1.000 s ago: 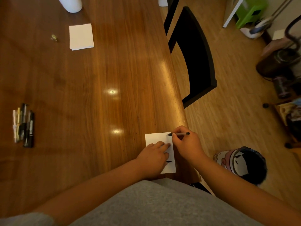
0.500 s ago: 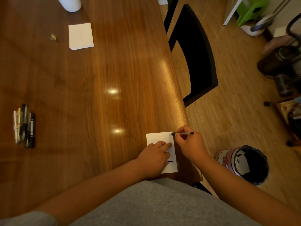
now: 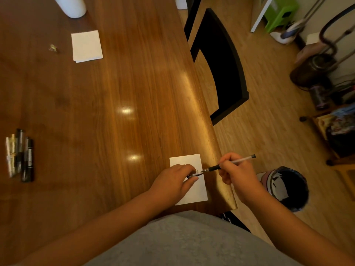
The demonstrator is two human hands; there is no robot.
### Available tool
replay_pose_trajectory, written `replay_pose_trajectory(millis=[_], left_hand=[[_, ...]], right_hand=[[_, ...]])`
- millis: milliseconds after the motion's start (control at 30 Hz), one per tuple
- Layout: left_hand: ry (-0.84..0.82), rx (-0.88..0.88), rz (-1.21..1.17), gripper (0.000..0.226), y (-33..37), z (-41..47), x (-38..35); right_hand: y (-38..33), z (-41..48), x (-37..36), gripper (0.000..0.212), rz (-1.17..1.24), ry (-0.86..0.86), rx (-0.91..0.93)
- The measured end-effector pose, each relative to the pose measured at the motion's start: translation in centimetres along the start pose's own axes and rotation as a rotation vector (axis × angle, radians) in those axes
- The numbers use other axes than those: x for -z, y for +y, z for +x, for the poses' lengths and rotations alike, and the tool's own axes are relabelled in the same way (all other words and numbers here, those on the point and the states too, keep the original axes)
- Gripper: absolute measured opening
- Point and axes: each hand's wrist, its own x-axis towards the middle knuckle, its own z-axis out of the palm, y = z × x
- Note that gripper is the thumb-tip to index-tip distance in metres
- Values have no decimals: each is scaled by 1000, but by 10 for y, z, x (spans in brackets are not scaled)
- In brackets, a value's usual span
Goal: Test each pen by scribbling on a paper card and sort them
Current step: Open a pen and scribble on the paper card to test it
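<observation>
A white paper card (image 3: 194,192) lies at the near right corner of the wooden table (image 3: 107,104). My left hand (image 3: 172,182) rests over the card and pinches a small pen cap (image 3: 194,174) between its fingers. My right hand (image 3: 237,172) grips a slim pen (image 3: 229,164) with a clear barrel, its tip pointing left at the cap's mouth, just above the card's right edge. A group of several pens and markers (image 3: 20,155) lies side by side at the table's left edge.
A second white card (image 3: 86,46) and a small crumpled scrap (image 3: 52,48) lie at the far left, near a white cylinder (image 3: 72,5). A black chair (image 3: 221,62) stands by the table's right edge. A round bin (image 3: 286,187) sits on the floor beside my right hand.
My right hand lifted the pen off the card and swung it to the right, tip now toward the cap. My left hand curled around the cap that lay on the card.
</observation>
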Motion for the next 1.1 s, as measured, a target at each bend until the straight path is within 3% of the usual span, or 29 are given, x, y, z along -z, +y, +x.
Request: replay_pose_trajectory(millis=[300, 600, 733, 1100], left_hand=[[46, -38, -20, 30, 18, -2, 18], [-14, -135, 18, 31, 48, 3, 13], [-30, -119, -15, 30, 60, 9, 11], [-72, -265, 60, 29, 92, 26, 3]], right_hand=[[-11, -21, 3, 43, 106, 77, 42], [-13, -35, 22, 22, 64, 1, 64], [-9, -41, 36, 17, 152, 115, 75], [-1, -58, 60, 32, 179, 84, 114]])
